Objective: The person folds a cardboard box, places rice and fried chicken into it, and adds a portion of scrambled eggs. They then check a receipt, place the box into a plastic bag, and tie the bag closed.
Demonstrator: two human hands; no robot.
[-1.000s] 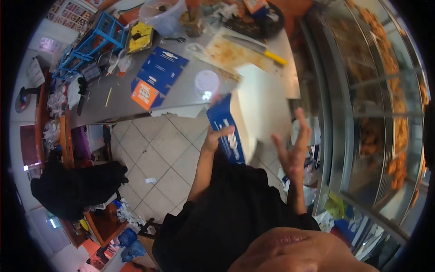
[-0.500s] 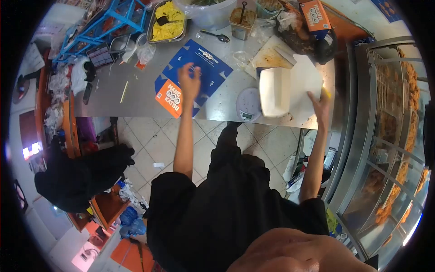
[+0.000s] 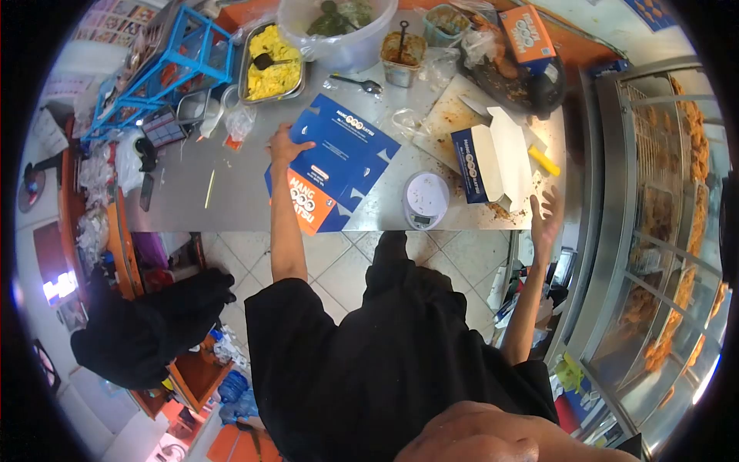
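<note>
My left hand [image 3: 286,145] is at the left edge of a flat blue and orange carton sheet [image 3: 342,158] on the metal counter. Its thumb lies over the printed face, and the other fingers curl at the edge, their tips partly hidden. Another blue sheet edge shows beneath. My right hand [image 3: 547,218] is empty, fingers spread, just right of a folded blue box [image 3: 475,165]. That box stands with its white lid raised, apart from the hand. Between the sheet and the box sits a round kitchen scale [image 3: 426,199].
Behind are a tray of yellow food [image 3: 275,65], a large plastic tub [image 3: 339,48], a black spoon [image 3: 356,83] and a sauce container [image 3: 402,58]. A yellow-handled knife [image 3: 543,161] lies by the cutting board [image 3: 443,115]. A glass food cabinet [image 3: 654,231] stands right.
My right hand has let go of the white-lined box, which now sits farther back, turned. My left hand has moved left from above the carton sheets to their edge.
</note>
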